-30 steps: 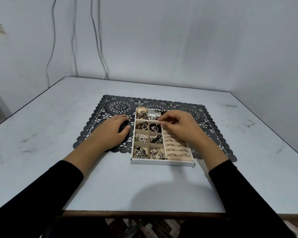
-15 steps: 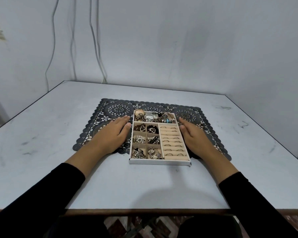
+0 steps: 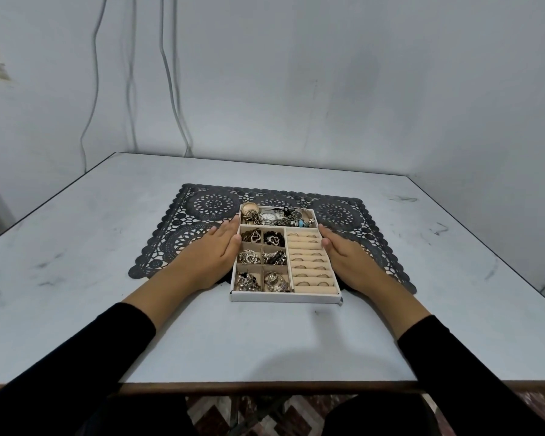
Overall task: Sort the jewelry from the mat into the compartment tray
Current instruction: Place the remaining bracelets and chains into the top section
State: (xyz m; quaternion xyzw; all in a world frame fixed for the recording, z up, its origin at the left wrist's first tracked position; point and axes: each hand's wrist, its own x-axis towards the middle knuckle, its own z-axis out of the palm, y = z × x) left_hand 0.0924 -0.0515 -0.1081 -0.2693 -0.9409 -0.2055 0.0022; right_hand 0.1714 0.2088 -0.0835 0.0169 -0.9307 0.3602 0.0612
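Observation:
A white compartment tray lies on the near part of a black lace mat. Its left cells hold earrings and brooches, the back cell holds a watch and bracelets, and rings sit in the beige slotted rolls on the right. My left hand lies flat against the tray's left wall with straight fingers. My right hand lies flat against the right wall. Neither hand holds anything. No loose jewelry shows on the visible mat.
The mat lies on a pale grey table set into a wall corner. Cables hang down the back wall. The table's near wooden edge runs just above my sleeves.
My right hand left the tray's ring section and came down beside the right wall. My left hand slid up against the left wall. The view tilted upward.

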